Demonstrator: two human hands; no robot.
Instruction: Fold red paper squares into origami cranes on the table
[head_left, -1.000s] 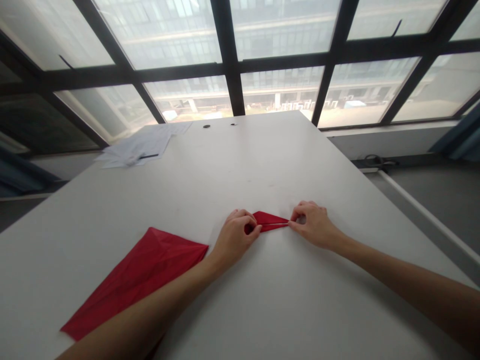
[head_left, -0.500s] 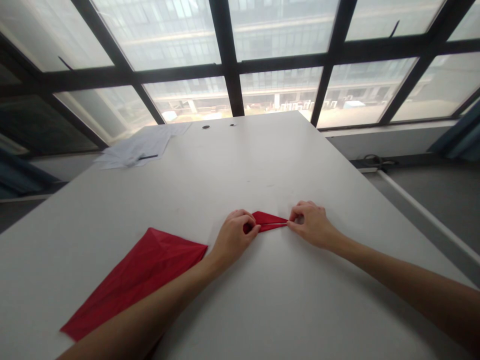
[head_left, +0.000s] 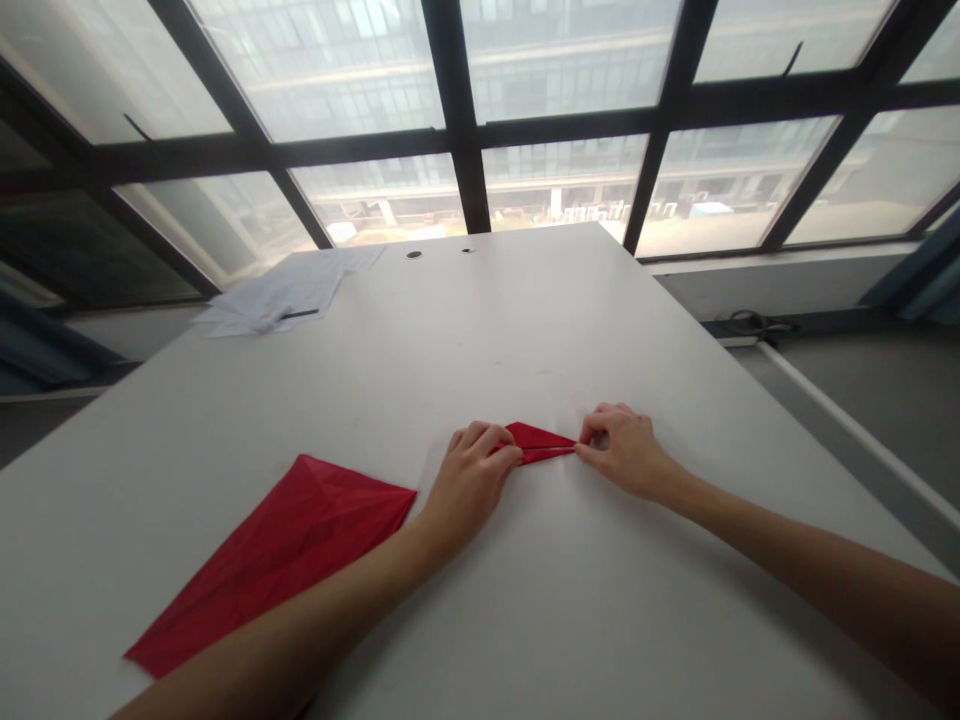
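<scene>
A small folded red paper piece [head_left: 541, 443] lies on the white table [head_left: 525, 320] between my two hands. My left hand [head_left: 471, 482] has its fingers curled over the piece's left end and presses it down. My right hand [head_left: 626, 450] pinches the pointed right tip with thumb and fingers together. A larger creased red paper sheet [head_left: 270, 555] lies flat to the left, partly under my left forearm.
White papers with a dark pen [head_left: 277, 298] lie at the table's far left corner. Two small dark holes [head_left: 439, 252] sit near the far edge. Large windows with black frames stand behind the table. A floor gap runs along the table's right side.
My left fingers have slid slightly right over the small red piece, covering more of its left end. The right hand keeps its pinch in the same place.
</scene>
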